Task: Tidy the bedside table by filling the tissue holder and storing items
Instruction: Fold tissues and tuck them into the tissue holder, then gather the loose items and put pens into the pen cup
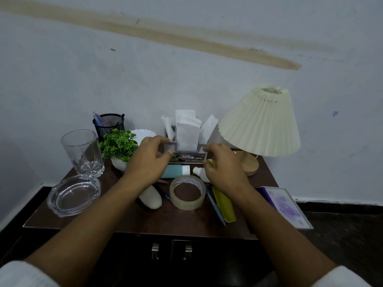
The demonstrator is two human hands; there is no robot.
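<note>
Left hand pinches holder left corner; right hand curled at right corner, grip unclear. Tissues upright inside. Bench cluttered.

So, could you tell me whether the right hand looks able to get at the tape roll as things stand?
Probably yes: the tape roll lies flat with nothing on it, just on the near side of the right hand.

Dim, cool, even light washes a pale wall and dark bedside table, with soft shadows, faint glints on a glass tumbler, and wide-angle bending and softness toward the frame's edges.
</note>
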